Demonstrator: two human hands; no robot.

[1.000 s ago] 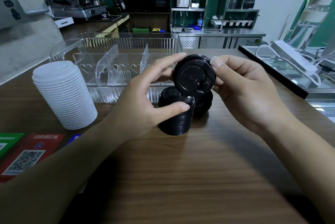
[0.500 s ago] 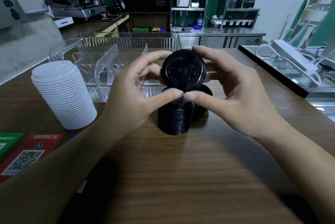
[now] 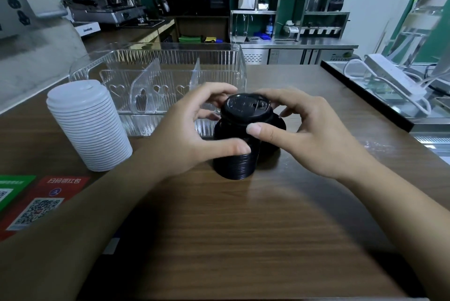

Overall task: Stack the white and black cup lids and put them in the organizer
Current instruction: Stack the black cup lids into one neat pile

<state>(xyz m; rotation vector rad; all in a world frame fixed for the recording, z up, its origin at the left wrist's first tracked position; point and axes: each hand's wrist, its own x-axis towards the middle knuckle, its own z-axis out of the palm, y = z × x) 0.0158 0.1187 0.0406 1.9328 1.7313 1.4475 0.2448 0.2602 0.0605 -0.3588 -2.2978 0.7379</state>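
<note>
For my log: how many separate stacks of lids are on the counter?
3: white stack at left, black stack between the hands, a low black pile behind it, partly hidden.

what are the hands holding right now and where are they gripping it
Both hands hold the top black lid by its rim over the black lid stack: left hand on the left edge, right hand on the right.

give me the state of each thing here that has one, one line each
left hand: fingers curled round the black lid stack, thumb on its side
right hand: pinches the top black lid
top black lid: held on top of the stack, slightly tilted
black lid stack: upright on the counter
white lid stack: upright, untouched
organizer: holds no lids, dividers in place
second black lid pile: low, behind the stack
</note>
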